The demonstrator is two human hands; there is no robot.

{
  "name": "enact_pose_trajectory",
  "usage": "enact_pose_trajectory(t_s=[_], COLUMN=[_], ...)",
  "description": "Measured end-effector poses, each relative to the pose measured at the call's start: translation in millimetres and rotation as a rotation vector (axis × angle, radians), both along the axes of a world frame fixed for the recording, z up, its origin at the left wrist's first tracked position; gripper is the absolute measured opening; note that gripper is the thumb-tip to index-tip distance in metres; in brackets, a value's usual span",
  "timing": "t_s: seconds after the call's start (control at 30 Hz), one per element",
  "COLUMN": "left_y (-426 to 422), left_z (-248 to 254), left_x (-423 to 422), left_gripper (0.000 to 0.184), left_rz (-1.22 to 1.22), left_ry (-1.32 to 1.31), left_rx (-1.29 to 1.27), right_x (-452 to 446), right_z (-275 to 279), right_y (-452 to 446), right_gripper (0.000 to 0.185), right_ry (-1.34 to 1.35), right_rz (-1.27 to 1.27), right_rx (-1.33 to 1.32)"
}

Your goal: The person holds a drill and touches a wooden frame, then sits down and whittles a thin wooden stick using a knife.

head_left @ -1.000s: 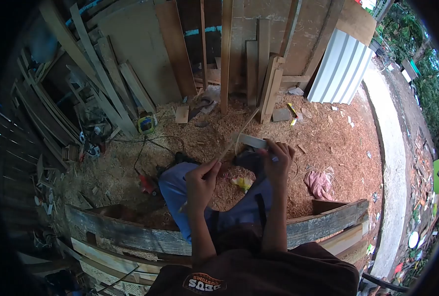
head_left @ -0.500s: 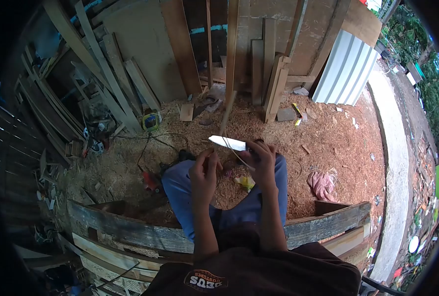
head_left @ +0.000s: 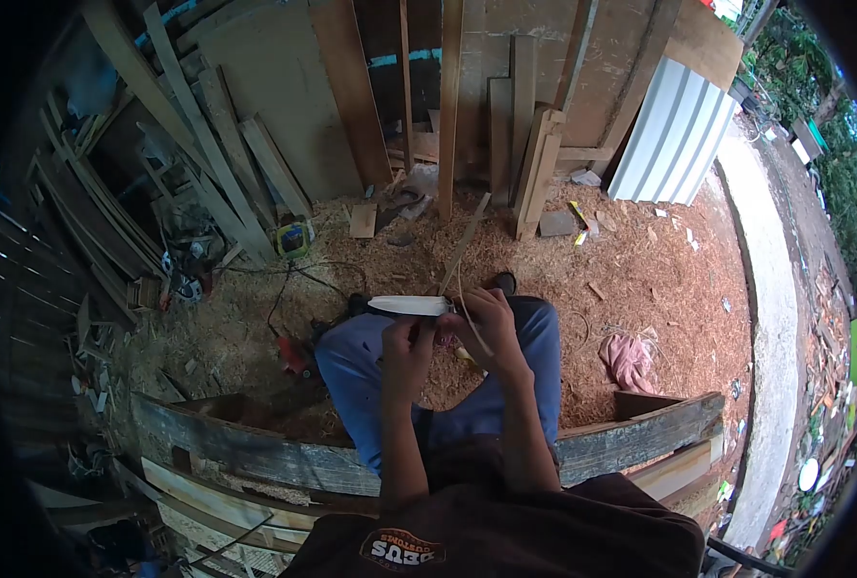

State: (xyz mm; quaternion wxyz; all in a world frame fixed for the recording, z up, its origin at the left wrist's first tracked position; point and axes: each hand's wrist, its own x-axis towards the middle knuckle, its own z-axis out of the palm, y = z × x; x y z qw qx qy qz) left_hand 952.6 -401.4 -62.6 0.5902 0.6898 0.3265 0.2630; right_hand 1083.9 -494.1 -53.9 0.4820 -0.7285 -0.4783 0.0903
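Observation:
My right hand (head_left: 486, 326) is closed around the handle of a knife, most of which the fingers hide. The pale knife blade (head_left: 409, 305) points left, lying just above my left hand (head_left: 409, 349). That left hand is closed, its fingertips close to the right hand, and seems to grip the lower end of a long thin strip (head_left: 467, 241), which looks like wood or bamboo. The strip slants up and away past the blade; its gripped end is hidden. A thin curled sliver (head_left: 463, 284) loops beside the right hand.
Shavings cover the ground (head_left: 544, 279). A weathered plank (head_left: 255, 438) runs beside my legs. Boards lean on the far wall, beside a corrugated sheet (head_left: 669, 135). A pink cloth (head_left: 628, 363) lies right, a red power tool (head_left: 293, 354) left, with a cable near it.
The knife has moved left and towards me, its blade now nearly level. My hands have come closer together, and the strip's far end has swung right.

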Motion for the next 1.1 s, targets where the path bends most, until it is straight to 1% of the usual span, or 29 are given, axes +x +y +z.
enact_pose_trajectory(t_s=[0.07, 0.2, 0.27, 0.37, 0.47, 0.6, 0.7, 0.8, 0.9, 0.97, 1.07, 1.1], left_y=[-1, -2, -1, 1, -1, 0, 2, 8, 10, 10, 12, 12], left_z=[-1, 7, 4, 5, 3, -1, -2, -6, -4, -6, 27, 23], left_x=[2, 3, 1, -2, 0, -1, -1, -5, -10, -11, -26, -26], left_gripper=[0.024, 0.024, 0.025, 0.025, 0.025, 0.024, 0.023, 0.024, 0.022, 0.022, 0.028, 0.031], left_rz=[0.02, 0.024, 0.001, -0.056, -0.046, -0.093, -0.086, -0.085, -0.076, -0.077, -0.041, -0.061], left_ry=[-0.04, -0.025, -0.048, 0.102, 0.024, 0.038, -0.004, -0.047, -0.05, -0.068, -0.023, -0.017], left_rx=[0.039, 0.001, -0.031, 0.055, 0.018, -0.058, -0.136, -0.242, -0.335, -0.388, -0.474, -0.455], right_x=[3, 4, 4, 4, 7, 6, 8, 3, 3, 4, 29, 35], right_z=[-6, -15, -17, -23, -33, -25, -25, -27, -22, -29, -40, -38], right_y=[-3, -2, -1, -3, -8, -11, -11, -4, -2, -2, -16, -18], right_gripper=[0.03, 0.029, 0.029, 0.031, 0.033, 0.032, 0.037, 0.039, 0.039, 0.037, 0.035, 0.034], right_ry=[-0.028, -0.028, -0.075, -0.118, -0.153, -0.142, -0.154, -0.196, -0.198, -0.208, -0.213, -0.211], right_rz=[0.01, 0.015, -0.007, -0.043, -0.063, -0.093, -0.105, -0.177, -0.148, -0.199, -0.345, -0.404], right_rx=[-0.029, -0.035, 0.039, 0.078, 0.058, 0.042, 0.041, 0.084, 0.068, 0.068, 0.044, 0.034])
